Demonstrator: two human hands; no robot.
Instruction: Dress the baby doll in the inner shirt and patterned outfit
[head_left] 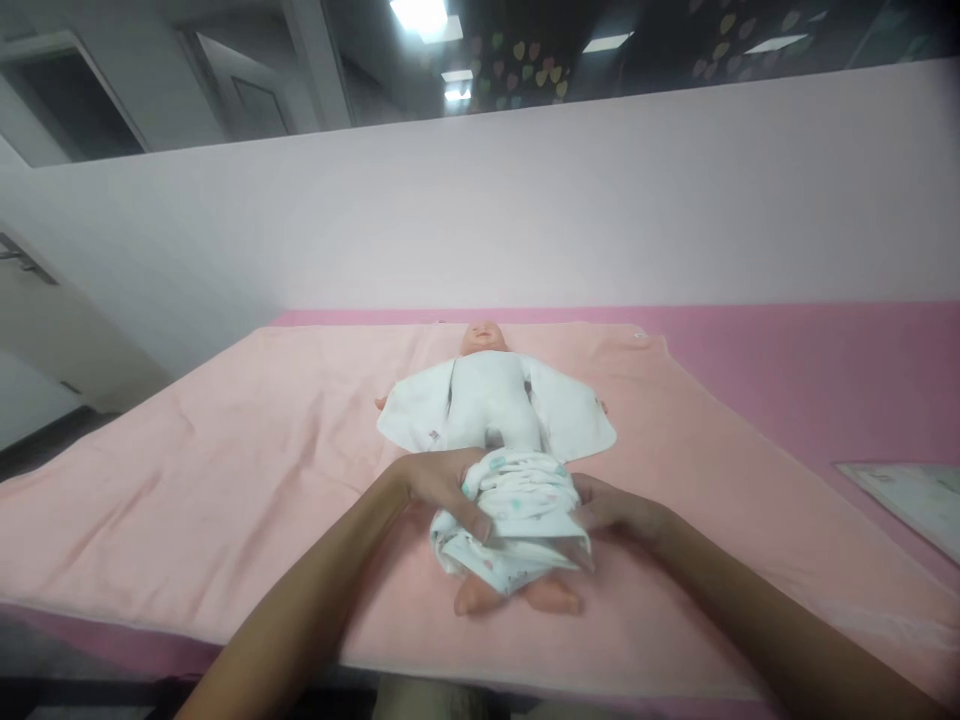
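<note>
A baby doll [484,338] lies on its back, its head toward the wall and its bare feet [553,596] toward me. An open white top [491,395] is spread out at both sides of its body. White patterned baby trousers [525,505] are bunched in folds around the doll's legs. My left hand [448,488] grips the left side of the bunched cloth, thumb on top and other fingers hidden. On the other side my right hand [613,505] holds the trousers' right edge, its fingertips partly behind the fabric.
A peach blanket [247,480] covers most of the pink table [810,380], with soft creases at left. A flat printed sheet [911,500] lies at the right edge. Behind the table stands a white wall [525,220] with dark glass above it.
</note>
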